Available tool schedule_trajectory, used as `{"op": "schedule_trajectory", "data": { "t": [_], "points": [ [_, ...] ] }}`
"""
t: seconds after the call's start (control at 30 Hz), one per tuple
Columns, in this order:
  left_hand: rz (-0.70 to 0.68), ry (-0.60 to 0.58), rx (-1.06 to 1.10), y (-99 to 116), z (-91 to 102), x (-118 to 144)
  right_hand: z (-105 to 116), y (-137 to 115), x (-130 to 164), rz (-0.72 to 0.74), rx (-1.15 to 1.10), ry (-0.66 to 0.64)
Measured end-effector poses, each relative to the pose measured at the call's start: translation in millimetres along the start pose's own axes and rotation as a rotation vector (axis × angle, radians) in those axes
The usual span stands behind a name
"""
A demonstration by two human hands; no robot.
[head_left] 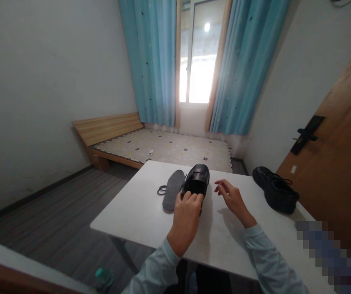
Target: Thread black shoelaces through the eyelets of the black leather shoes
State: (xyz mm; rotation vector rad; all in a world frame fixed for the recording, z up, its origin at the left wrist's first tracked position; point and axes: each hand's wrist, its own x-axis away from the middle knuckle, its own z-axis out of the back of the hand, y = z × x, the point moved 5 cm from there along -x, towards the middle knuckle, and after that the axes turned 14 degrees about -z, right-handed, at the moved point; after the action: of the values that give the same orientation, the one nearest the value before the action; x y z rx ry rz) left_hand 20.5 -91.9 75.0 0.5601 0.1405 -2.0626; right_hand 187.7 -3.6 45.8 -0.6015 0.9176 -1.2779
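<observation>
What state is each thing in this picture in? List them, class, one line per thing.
Black shoe: upright on the table, unlaced, heel gripped by the left hand.
Right hand: open, hovering beside that shoe, holding nothing.
Grey insole: out of the shoe, lying flat.
Black lace: coiled, loose.
Second shoe: laced, untouched.
Curtains: drawn apart.
Door: cannot tell.

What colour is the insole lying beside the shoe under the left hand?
Grey; the insole shows clearly in the head view, left of the black shoe.
</observation>
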Motion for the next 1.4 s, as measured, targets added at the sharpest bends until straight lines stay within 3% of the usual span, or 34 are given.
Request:
{"op": "schedule_trajectory", "data": {
  "t": [0.13,0.3,0.6,0.77,0.9,0.97,1.03,1.13,1.2,1.3,1.4],
  "points": [
    [-0.021,-0.012,0.054,25.0,-13.2,0.4,11.9,14.4,-6.5,-0.124,-0.115,0.087],
    [-0.050,-0.043,0.116,47.9,-31.5,-1.0,13.6,27.5,-11.0,-0.198,-0.092,0.084],
    [-0.112,-0.041,0.068,67.4,-45.3,-10.4,6.3,24.5,-6.9,0.000,0.102,0.017],
    [-0.294,-0.174,0.205,54.4,-26.9,-18.7,8.8,25.4,-4.5,0.032,0.137,-0.012],
    [-0.378,-0.248,0.331,28.2,-5.2,-34.8,13.1,26.8,-3.0,0.044,0.156,-0.017],
    [-0.299,-0.202,0.328,4.1,1.1,-47.9,14.7,28.0,-2.2,0.038,0.166,-0.024],
    [-0.117,-0.157,0.262,-29.1,0.9,-60.3,16.0,28.6,-1.4,0.031,0.179,-0.028],
    [0.226,-0.162,0.115,-85.9,-10.2,-68.4,18.6,27.9,-0.1,0.029,0.190,-0.017],
    [0.381,-0.188,0.010,-118.6,-21.5,-66.7,20.2,26.7,1.0,0.035,0.188,-0.009],
    [0.537,-0.263,-0.025,-155.2,-44.3,-56.1,22.0,25.0,2.6,0.040,0.182,-0.007],
    [0.588,-0.302,-0.026,-176.0,-63.0,-46.2,23.0,24.3,3.3,0.029,0.185,-0.010]
  ]
}}
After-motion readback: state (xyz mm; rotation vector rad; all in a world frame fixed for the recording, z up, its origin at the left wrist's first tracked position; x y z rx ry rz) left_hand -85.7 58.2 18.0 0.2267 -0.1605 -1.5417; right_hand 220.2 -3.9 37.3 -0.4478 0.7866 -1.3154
